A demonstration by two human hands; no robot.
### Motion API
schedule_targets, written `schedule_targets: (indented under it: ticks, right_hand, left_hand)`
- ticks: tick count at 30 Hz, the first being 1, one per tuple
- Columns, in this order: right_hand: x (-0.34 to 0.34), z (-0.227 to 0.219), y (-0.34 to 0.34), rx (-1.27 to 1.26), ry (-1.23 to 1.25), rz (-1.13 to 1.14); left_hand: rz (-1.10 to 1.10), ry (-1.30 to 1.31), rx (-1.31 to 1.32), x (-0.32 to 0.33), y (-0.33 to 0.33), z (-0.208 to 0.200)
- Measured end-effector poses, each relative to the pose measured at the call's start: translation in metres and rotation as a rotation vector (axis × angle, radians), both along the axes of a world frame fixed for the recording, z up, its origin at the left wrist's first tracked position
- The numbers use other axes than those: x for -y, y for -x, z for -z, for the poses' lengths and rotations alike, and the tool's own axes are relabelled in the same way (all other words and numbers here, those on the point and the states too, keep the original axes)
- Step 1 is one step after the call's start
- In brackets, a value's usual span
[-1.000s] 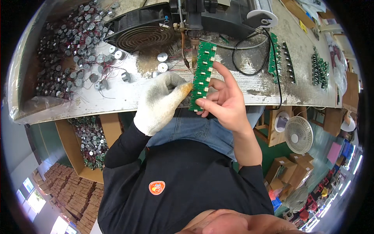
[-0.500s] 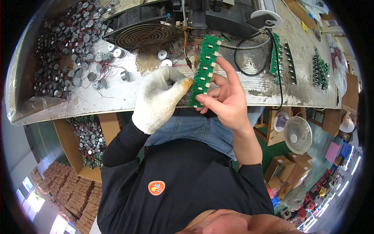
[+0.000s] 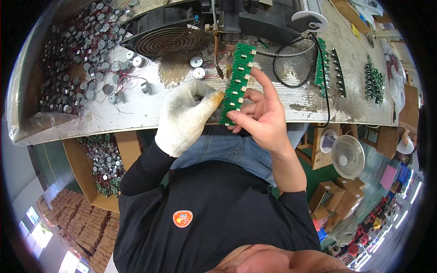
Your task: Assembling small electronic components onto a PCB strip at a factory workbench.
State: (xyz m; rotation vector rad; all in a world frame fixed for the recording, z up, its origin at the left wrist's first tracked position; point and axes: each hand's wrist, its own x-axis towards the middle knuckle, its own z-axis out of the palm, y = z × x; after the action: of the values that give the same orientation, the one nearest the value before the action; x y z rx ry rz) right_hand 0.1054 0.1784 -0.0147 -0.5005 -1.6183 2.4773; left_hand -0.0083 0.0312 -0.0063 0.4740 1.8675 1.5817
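Note:
My bare right hand (image 3: 264, 113) grips a long green circuit board (image 3: 237, 82) with a row of small white connectors, tilted over the table's front edge. The thumb lies on the board's near end and the other fingers reach behind and along its right edge. My left hand (image 3: 182, 113), in a white knit glove stained at the fingertips, is closed in a pinch against the board's left edge. What lies inside that pinch is hidden. Just beyond the glove rest two small round motors (image 3: 199, 73) with thin red wires. A thin metal tip (image 3: 220, 71) points down beside the board.
A large heap of small motors (image 3: 86, 63) covers the table's left side. At the back stand a black fan with a round grille (image 3: 169, 42) and a spool (image 3: 309, 22). A black cable (image 3: 291, 85) loops at the right, near more green boards (image 3: 321, 68).
The two small motors beyond the glove have shifted to the right and turned slightly. The board has moved slightly left and nearer; both hands keep nearly the same grip.

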Motion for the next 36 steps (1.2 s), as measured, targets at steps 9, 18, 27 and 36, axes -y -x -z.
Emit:
schedule_targets:
  ticks: [9, 18, 27, 36]
  right_hand:
    - [0.0, -0.001, -0.002, -0.005, 0.028, -0.001]
    - [0.002, 0.001, -0.002, -0.023, 0.028, -0.003]
    - [0.002, -0.003, -0.003, -0.035, 0.02, 0.003]
    - [0.004, 0.003, -0.004, -0.032, 0.025, 0.006]
  left_hand:
    - [-0.068, -0.059, 0.179, -0.003, -0.001, -0.011]
    - [-0.105, -0.069, 0.115, -0.007, -0.002, -0.012]
    - [-0.114, -0.108, 0.174, -0.007, -0.003, -0.014]
    - [-0.128, -0.14, 0.249, -0.006, -0.004, -0.008]
